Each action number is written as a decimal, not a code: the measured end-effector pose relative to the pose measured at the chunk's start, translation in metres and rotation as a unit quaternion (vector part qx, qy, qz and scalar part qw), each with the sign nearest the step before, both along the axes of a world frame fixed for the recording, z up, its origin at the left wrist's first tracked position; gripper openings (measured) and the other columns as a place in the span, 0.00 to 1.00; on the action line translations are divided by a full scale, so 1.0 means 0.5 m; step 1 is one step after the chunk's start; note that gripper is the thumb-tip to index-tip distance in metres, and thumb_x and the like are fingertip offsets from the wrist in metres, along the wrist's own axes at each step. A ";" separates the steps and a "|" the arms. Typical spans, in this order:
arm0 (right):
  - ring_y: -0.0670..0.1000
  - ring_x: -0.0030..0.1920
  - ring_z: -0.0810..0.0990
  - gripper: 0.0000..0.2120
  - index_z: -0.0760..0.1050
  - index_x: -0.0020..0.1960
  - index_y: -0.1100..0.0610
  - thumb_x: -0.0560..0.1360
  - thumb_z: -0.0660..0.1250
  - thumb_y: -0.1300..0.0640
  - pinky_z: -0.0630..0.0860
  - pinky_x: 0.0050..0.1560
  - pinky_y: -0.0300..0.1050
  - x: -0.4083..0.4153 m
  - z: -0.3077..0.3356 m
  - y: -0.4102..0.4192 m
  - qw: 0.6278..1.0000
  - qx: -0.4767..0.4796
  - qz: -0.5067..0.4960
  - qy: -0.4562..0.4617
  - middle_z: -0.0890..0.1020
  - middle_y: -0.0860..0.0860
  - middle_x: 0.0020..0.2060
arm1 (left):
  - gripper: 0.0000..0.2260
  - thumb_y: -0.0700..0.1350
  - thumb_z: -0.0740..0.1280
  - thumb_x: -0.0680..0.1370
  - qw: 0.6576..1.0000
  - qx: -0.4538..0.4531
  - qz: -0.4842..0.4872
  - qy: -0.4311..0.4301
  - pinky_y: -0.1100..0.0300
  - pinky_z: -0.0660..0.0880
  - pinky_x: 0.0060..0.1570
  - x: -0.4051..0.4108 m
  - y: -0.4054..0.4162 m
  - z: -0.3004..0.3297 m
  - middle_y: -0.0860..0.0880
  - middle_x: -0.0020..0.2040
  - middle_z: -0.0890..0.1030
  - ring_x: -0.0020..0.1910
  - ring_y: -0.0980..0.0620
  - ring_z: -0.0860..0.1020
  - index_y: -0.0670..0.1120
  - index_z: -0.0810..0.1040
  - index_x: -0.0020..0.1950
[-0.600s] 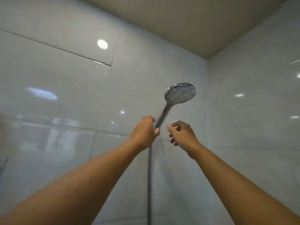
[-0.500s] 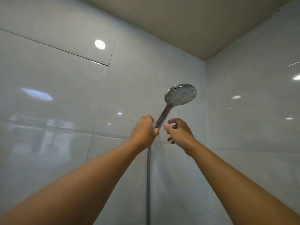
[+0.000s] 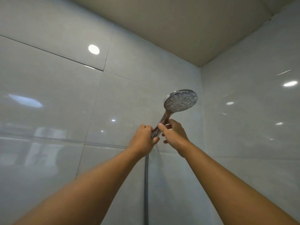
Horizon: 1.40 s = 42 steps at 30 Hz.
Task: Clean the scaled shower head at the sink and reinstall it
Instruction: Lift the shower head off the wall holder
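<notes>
I see the shower head [image 3: 180,101] mounted high on the wall, near the corner where two tiled walls meet. Its round face is flat, grey and dotted with small nozzles, edged by a polished chrome rim; it tilts down toward me. A tapered chrome handle [image 3: 162,123] runs down and to the left from the face.

My left hand [image 3: 142,140] is raised to the lower end of the handle, fingers curled round it, thumb lying across the front. My right hand [image 3: 174,135] meets the handle just above, thumb tip pressed on the chrome and fingers curled behind it. Both grips are closed on the handle.

A ribbed metal hose [image 3: 146,189] hangs straight down from below the left hand, close against the wall.

The wall tiles [image 3: 56,103] are large, glossy and pale grey, with thin grout lines and bright reflected light spots. The ceiling [image 3: 178,30] is matt and beige
</notes>
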State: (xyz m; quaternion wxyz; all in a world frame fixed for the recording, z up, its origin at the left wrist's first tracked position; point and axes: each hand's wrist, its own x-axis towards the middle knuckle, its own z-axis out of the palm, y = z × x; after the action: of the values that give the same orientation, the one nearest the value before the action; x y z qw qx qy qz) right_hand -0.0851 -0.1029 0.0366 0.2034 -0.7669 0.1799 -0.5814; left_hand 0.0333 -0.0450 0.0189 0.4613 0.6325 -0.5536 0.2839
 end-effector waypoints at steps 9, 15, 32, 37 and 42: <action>0.50 0.47 0.83 0.12 0.77 0.51 0.51 0.75 0.63 0.45 0.81 0.51 0.57 0.010 0.017 0.001 0.999 -0.017 0.003 -0.033 0.83 0.47 0.46 | 0.10 0.52 0.64 0.79 0.998 -0.037 0.033 -0.047 0.49 0.78 0.47 0.003 -0.010 0.015 0.48 0.51 0.74 0.46 0.48 0.76 0.46 0.77 0.53; 0.49 0.45 0.83 0.11 0.77 0.49 0.50 0.75 0.64 0.44 0.81 0.51 0.57 -0.006 0.033 0.004 0.998 -0.037 0.008 -0.050 0.84 0.46 0.44 | 0.11 0.51 0.62 0.80 0.996 -0.070 0.024 -0.054 0.52 0.75 0.44 -0.011 -0.011 0.025 0.47 0.51 0.73 0.48 0.46 0.75 0.45 0.76 0.53; 0.54 0.44 0.85 0.10 0.78 0.47 0.55 0.77 0.67 0.47 0.82 0.49 0.59 -0.151 -0.076 0.002 0.995 -0.002 0.010 -0.099 0.84 0.53 0.42 | 0.10 0.51 0.63 0.79 0.983 -0.002 -0.183 0.028 0.46 0.81 0.45 -0.158 0.011 -0.085 0.47 0.43 0.80 0.41 0.48 0.81 0.46 0.78 0.49; 0.51 0.40 0.85 0.09 0.78 0.48 0.57 0.78 0.68 0.51 0.83 0.41 0.44 -0.217 -0.234 0.043 0.992 0.070 0.033 -0.100 0.85 0.56 0.41 | 0.09 0.50 0.63 0.80 0.905 0.098 -0.344 0.230 0.58 0.81 0.43 -0.220 0.056 -0.246 0.45 0.47 0.82 0.45 0.47 0.83 0.46 0.75 0.55; 0.52 0.40 0.85 0.09 0.79 0.48 0.58 0.77 0.70 0.52 0.83 0.41 0.46 -0.292 -0.452 0.095 0.982 0.153 0.051 -0.102 0.85 0.54 0.39 | 0.08 0.51 0.63 0.79 0.868 0.135 -0.376 0.295 0.61 0.80 0.41 -0.271 0.099 -0.465 0.47 0.43 0.84 0.38 0.51 0.82 0.49 0.78 0.54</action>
State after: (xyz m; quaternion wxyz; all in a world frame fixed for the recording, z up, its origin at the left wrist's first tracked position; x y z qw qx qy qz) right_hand -0.2313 -0.0554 -0.1892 0.3648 -0.6718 0.2062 -0.6108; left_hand -0.1021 0.0045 -0.2136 0.5853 0.4869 -0.6205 -0.1881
